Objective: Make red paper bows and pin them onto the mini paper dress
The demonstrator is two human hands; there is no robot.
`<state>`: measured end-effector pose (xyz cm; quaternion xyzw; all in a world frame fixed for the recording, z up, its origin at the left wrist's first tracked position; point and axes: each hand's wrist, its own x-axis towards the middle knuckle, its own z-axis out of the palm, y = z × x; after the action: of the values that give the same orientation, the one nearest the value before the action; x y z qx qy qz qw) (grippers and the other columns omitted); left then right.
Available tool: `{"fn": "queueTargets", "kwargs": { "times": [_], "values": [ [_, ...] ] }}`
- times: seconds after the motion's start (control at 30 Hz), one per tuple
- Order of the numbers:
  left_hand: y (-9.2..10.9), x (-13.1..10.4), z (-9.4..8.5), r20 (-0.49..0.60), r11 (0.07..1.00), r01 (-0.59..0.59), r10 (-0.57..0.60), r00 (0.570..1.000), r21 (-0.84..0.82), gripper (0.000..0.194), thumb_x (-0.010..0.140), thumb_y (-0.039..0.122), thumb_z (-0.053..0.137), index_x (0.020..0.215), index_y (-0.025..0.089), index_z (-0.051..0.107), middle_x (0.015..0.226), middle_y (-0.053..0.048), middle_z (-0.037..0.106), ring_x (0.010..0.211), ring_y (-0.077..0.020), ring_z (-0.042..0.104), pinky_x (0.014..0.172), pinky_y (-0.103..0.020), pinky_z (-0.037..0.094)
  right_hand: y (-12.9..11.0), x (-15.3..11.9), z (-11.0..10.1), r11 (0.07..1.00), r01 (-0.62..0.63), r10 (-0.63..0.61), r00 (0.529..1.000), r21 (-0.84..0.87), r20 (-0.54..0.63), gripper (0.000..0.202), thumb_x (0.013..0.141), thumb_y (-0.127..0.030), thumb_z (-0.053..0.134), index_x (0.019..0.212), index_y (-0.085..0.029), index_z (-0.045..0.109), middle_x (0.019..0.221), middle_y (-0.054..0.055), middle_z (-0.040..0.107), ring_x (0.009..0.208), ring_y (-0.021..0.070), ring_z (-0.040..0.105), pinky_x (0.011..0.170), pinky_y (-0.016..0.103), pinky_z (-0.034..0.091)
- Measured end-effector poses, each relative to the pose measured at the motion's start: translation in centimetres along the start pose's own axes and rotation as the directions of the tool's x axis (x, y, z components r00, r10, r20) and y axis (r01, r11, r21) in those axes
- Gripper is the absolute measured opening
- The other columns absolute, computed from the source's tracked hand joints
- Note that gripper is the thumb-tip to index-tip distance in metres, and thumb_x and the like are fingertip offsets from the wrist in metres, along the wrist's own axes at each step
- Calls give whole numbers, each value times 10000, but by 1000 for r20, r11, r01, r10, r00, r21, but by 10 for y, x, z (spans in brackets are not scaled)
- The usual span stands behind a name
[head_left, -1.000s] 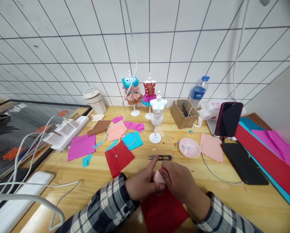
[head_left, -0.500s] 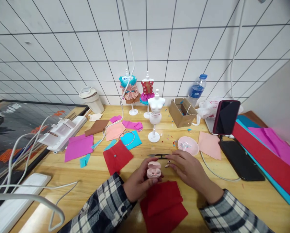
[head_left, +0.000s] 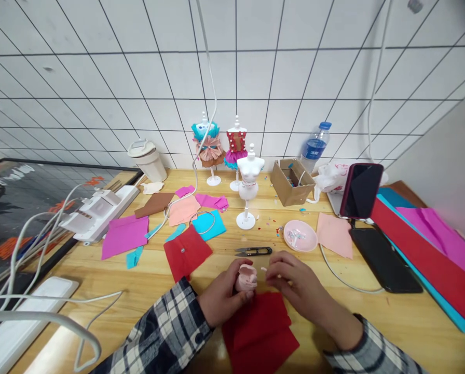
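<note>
My left hand (head_left: pixel 225 297) is wrapped round a small pale pink case (head_left: pixel 247 278) with its lid up. Just to the right, my right hand (head_left: pixel 295 283) pinches a tiny pale piece (head_left: pixel 264 269), too small to make out fully. Beneath and in front of both hands lie folded red cloth pieces (head_left: pixel 261 337). Black thread snips (head_left: pixel 254 251) rest on the wooden table beyond the hands. A bare white mannequin (head_left: pixel 250 171) stands behind them, and a pink dish (head_left: pixel 300 236) of small bits sits to the right.
Two dressed mannequins (head_left: pixel 210 148), a cardboard box (head_left: pixel 292 183) and a water bottle (head_left: pixel 316 145) stand near the wall. Coloured cloth scraps (head_left: pixel 125 236) and white cables lie left. A propped phone (head_left: pixel 360 191), a black phone (head_left: pixel 386 257) and long cloth strips lie right.
My right hand has drawn back from the snips toward me, its fingers now closer together around the tiny piece. The pink case has turned slightly in my left hand.
</note>
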<state>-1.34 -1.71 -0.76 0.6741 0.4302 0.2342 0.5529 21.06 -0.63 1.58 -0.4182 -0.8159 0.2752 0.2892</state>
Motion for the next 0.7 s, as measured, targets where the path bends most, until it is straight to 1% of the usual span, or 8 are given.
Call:
{"fn": "queueTargets", "kwargs": {
  "times": [0.07,0.17,0.23,0.3,0.4,0.6,0.63,0.7],
  "values": [
    [0,0,0,1,997,-18,18,1000,73,505,824,345,566,1260,184,368,943,-41,588,793,-167,524,698,-262,401,-14,5,-1,999,3,-4,999,39,32,107,888,-253,512,919,-236,613,888,29,656,819,147,622,708,257,508],
    [1,1,0,9,994,-21,20,1000,107,489,829,337,556,1254,185,368,989,-51,599,829,-181,539,728,-272,410,-22,12,1,996,52,-48,997,-69,59,144,858,-280,576,991,-249,623,825,8,678,760,155,627,678,269,501],
    [3,2,1,15,994,-27,26,1000,109,468,828,310,554,1242,187,373,1036,-58,600,881,-191,548,774,-283,417,-21,14,4,976,156,-144,986,-149,88,155,878,-267,550,1002,-257,642,866,13,697,789,157,633,690,272,497],
    [6,2,2,19,995,-44,43,999,94,457,817,270,563,1229,190,381,1083,-64,597,939,-199,551,823,-291,417,-18,15,7,958,232,-221,972,-167,82,191,905,-227,503,1034,-253,641,954,18,703,848,145,636,722,262,498],
    [9,2,3,16,996,-61,60,998,71,454,800,227,577,1215,190,395,1112,-65,591,981,-202,550,868,-299,416,-15,16,10,947,277,-271,961,-163,59,200,909,-187,492,1032,-239,640,1008,8,702,857,129,626,740,255,491],
    [6,3,4,24,994,-107,107,994,14,466,826,253,566,1246,179,380,1195,-90,560,1068,-214,530,927,-325,416,-16,19,14,925,307,-303,951,-225,55,172,900,-227,518,946,-291,671,871,-40,722,736,136,546,714,304,441],
    [5,3,4,27,992,-125,125,992,5,462,833,264,561,1249,175,380,1212,-98,551,1086,-219,523,937,-336,414,-16,19,16,923,309,-306,951,-230,48,178,901,-235,516,952,-295,675,916,-35,721,772,143,547,729,311,443],
    [5,4,4,17,985,-173,173,985,-18,461,845,286,554,1257,168,382,1263,-114,517,1141,-234,494,973,-362,396,-14,18,18,918,322,-323,946,-233,35,207,901,-245,508,1018,-304,668,1124,-14,671,933,174,544,816,346,445]
  ]
}}
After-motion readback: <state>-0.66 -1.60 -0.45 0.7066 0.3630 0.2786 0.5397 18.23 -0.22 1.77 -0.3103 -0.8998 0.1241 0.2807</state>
